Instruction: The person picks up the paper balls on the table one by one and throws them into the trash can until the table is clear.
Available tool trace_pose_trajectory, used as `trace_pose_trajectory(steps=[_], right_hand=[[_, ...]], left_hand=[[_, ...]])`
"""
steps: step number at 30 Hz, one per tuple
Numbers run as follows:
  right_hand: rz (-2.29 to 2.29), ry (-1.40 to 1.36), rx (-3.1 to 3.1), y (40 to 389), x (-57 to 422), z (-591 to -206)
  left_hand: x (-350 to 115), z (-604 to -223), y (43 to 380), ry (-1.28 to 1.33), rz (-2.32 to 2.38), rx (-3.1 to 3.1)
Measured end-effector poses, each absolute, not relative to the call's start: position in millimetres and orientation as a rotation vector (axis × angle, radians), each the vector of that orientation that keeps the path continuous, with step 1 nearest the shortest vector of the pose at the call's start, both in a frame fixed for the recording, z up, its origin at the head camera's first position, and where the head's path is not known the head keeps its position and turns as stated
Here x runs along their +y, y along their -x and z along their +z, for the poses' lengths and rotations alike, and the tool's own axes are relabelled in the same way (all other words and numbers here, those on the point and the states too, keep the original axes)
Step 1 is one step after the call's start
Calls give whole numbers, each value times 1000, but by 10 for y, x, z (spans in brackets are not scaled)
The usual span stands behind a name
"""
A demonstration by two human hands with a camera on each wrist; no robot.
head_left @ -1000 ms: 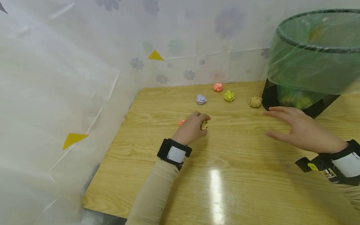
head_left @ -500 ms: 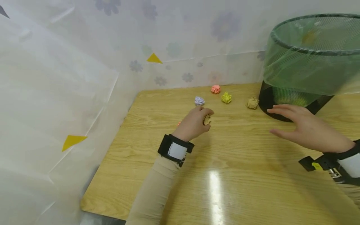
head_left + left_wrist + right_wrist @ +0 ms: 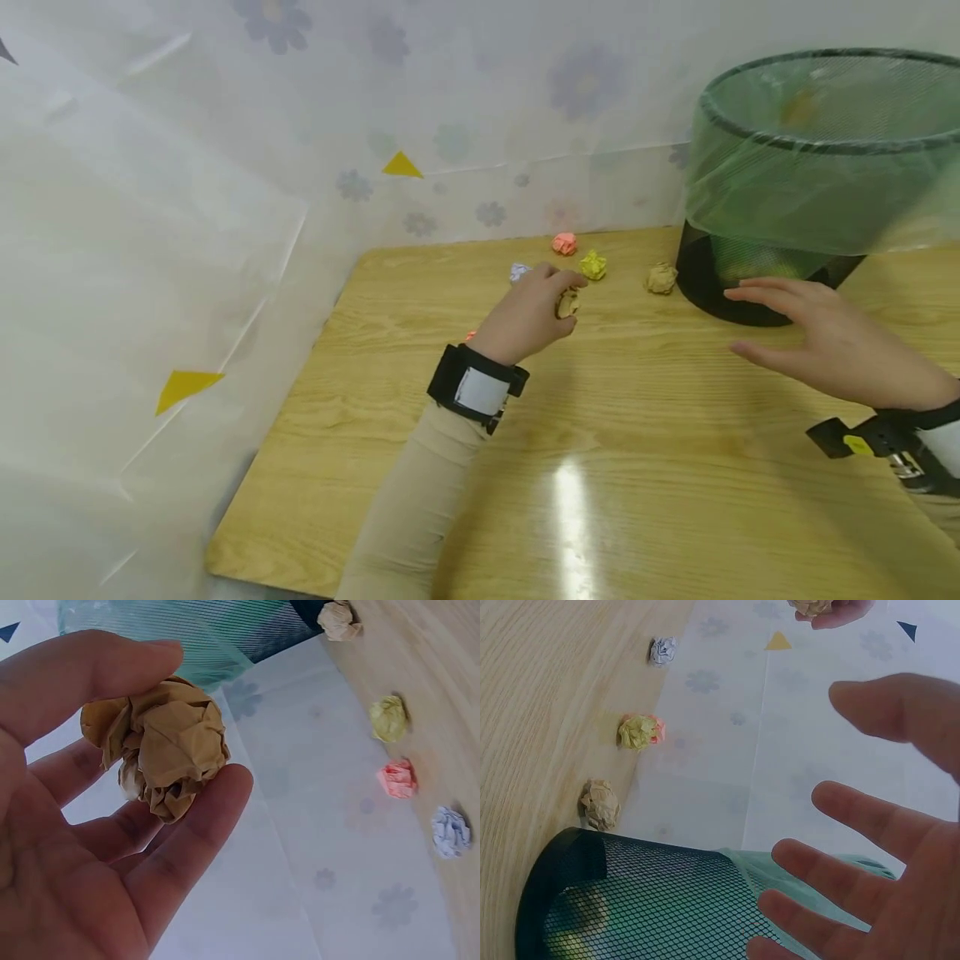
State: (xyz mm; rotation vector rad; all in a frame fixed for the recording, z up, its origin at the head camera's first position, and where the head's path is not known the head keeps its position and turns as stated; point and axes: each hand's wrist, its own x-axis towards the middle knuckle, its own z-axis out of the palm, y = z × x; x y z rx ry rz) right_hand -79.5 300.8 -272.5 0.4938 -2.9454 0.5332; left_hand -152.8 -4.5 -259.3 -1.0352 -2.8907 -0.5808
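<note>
My left hand point(image 3: 528, 315) pinches a crumpled brown paper ball point(image 3: 176, 742) between thumb and fingers, held above the table. My right hand point(image 3: 840, 342) hovers in front of the bin with fingers spread and nothing in them. Along the back of the table lie a white-lilac paper ball point(image 3: 451, 832), a pink one point(image 3: 565, 243), a yellow one point(image 3: 593, 265) and a second brown one point(image 3: 662, 278) beside the bin. The left hand mostly covers an orange-pink ball point(image 3: 471, 335) in the head view.
A black mesh bin point(image 3: 720, 283) lined with a green plastic bag point(image 3: 787, 200) stands at the back right; coloured bits show through its mesh. A pale flower-patterned sheet point(image 3: 465, 108) hangs behind the wooden table point(image 3: 360, 433). The table's left edge drops off beside more sheeting.
My left hand has moved up and to the right with the brown paper ball in its grip. My right hand stays spread near the bin, while the head view has shifted slightly.
</note>
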Motion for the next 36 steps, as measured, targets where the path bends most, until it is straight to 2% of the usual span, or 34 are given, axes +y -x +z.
trace_pose_trajectory(steps=[36], right_hand=[[561,-316,-2995,552,3311,-2691]], left_hand=[[620,-1974,1612,1242,-529,-2773]])
